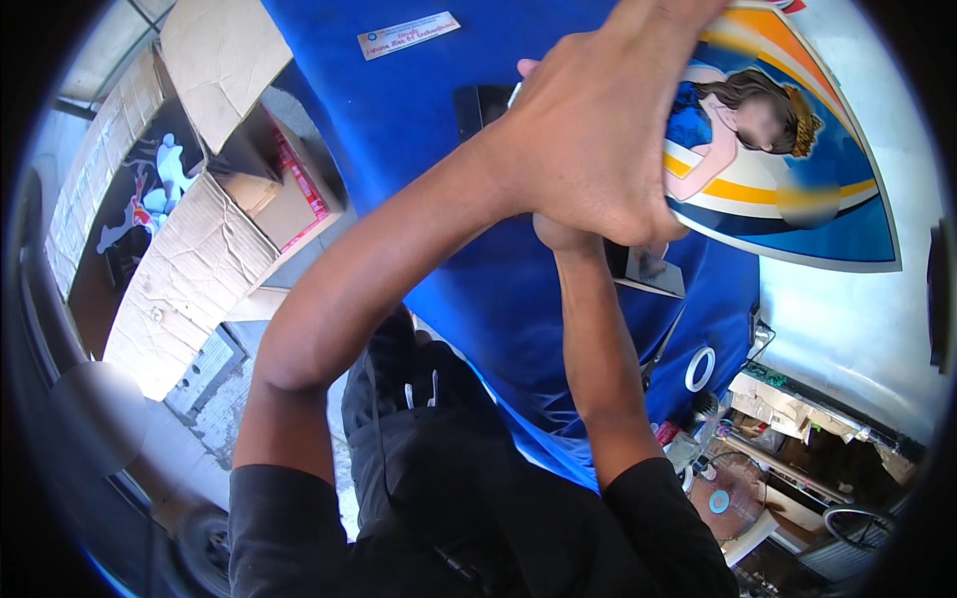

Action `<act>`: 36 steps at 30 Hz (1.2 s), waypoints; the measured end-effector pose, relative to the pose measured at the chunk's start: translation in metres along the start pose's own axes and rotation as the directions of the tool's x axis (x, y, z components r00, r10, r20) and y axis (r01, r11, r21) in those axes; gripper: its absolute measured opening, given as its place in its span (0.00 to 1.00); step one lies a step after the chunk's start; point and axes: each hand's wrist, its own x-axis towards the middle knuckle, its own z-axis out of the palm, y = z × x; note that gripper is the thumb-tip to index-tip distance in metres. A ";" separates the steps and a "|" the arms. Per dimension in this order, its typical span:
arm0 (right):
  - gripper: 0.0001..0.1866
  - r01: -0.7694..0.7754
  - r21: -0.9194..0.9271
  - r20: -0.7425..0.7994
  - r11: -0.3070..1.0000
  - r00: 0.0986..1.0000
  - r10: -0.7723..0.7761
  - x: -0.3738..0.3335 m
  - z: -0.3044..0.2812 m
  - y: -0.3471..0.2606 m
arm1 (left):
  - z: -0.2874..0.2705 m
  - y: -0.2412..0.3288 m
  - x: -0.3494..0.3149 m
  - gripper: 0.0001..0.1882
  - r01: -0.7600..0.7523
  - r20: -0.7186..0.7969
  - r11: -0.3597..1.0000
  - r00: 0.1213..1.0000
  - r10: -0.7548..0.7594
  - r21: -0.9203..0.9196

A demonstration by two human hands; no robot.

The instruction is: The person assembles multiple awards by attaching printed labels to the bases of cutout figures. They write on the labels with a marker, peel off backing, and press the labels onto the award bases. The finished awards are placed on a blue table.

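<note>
My left hand (pixel 590 135) reaches across the middle, close to the view, its fingers closed at the edge of a shield-shaped printed panel (pixel 827 224). The panel is tilted, with a pale rim and a crowned figure on blue, yellow and orange. Behind and below the left hand, my right hand (pixel 566 233) is mostly hidden, and its fingers cannot be made out. A small pink fingertip pokes out beyond the left hand; whose it is I cannot tell. Partly covered by the hands, a dark glossy block (pixel 653 269) lies on the blue cloth (pixel 429 120).
A white printed label strip (pixel 407 36) lies on the cloth. Open cardboard boxes (pixel 189 279) stand at left, with a white-and-blue cutout (pixel 167 179) in one. At right are a roll of white tape (pixel 700 369), a fan (pixel 726 498) and clutter below the table edge.
</note>
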 end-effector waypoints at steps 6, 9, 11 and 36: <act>0.24 0.040 0.044 0.034 0.998 0.999 -0.042 0.022 -0.006 0.015 | 0.006 -0.025 0.022 0.68 -0.013 -0.046 0.992 0.999 0.019 0.124; 0.22 0.137 -0.003 0.003 0.991 0.991 -0.137 0.016 -0.006 0.022 | 0.003 -0.022 0.011 0.69 -0.117 -0.115 0.985 0.985 0.132 0.129; 0.21 0.230 -0.137 -0.015 0.964 0.972 -0.234 0.008 -0.001 0.023 | 0.001 -0.016 0.007 0.69 -0.147 -0.105 0.987 0.983 0.154 0.068; 0.18 0.209 -0.056 0.001 0.976 0.978 -0.209 0.016 -0.005 0.033 | 0.009 -0.021 0.016 0.68 -0.032 -0.011 0.985 0.999 0.034 0.167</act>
